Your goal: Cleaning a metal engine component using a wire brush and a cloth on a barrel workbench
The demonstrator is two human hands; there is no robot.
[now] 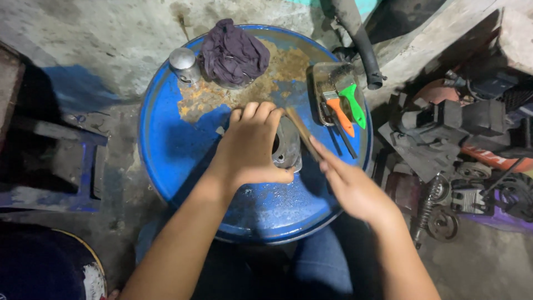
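The left hand [252, 147] lies with fingers together on a grey metal engine part [288, 149] atop the blue drum [172, 155]. The right hand [350, 186] has its fingers clamped on a brown stick [302, 132].

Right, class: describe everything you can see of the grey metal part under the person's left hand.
The grey metal part looks like dull cast metal with a round dark bore. It rests on the rusty blue drum top, mostly hidden. The left hand lies over it; the right hand holds a brownish stick-like tool against its upper edge.

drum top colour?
Blue drum top with rusty orange-brown patches, head view.
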